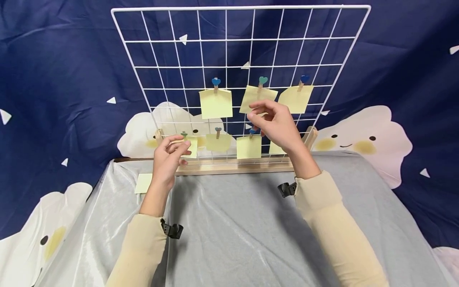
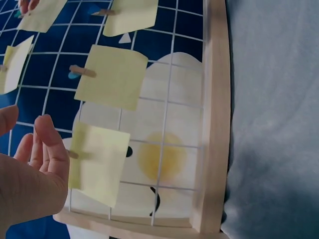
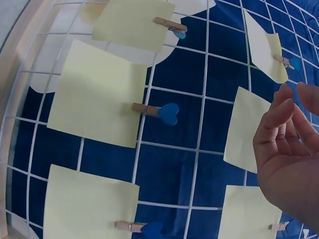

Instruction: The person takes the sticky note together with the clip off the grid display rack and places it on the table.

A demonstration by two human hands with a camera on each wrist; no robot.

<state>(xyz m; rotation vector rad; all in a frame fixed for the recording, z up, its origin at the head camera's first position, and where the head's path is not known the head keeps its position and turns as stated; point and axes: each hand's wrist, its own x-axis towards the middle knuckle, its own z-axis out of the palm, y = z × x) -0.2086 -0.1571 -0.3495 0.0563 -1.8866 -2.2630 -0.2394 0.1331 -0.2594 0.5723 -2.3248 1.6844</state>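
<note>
Sleeves [image 1: 333,223] cross the tabletop [image 1: 222,223] towards the grid [image 1: 240,7]; left hand [image 1: 167,157], right hand [image 1: 279,124], grips released! Clipped notes [image 1: 216,105] line the grid's lower half, loose note [image 1: 142,183] near the tabletop's far-left corner. Likely mid-clipping; next calls for a light pinch.

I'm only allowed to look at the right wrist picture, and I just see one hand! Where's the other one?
Observer: The left hand is right by the note at the left end of the bottom row, outside your picture.
Operator: Ooh! Is it holding anything?
Observer: I see nothing in it: in the left wrist view its thumb and fingers are apart, with nothing between them.
Operator: Are any notes not hung up?
Observer: Yes, the head view shows one loose yellow note lying on the gray cloth, beside the left forearm.
</note>
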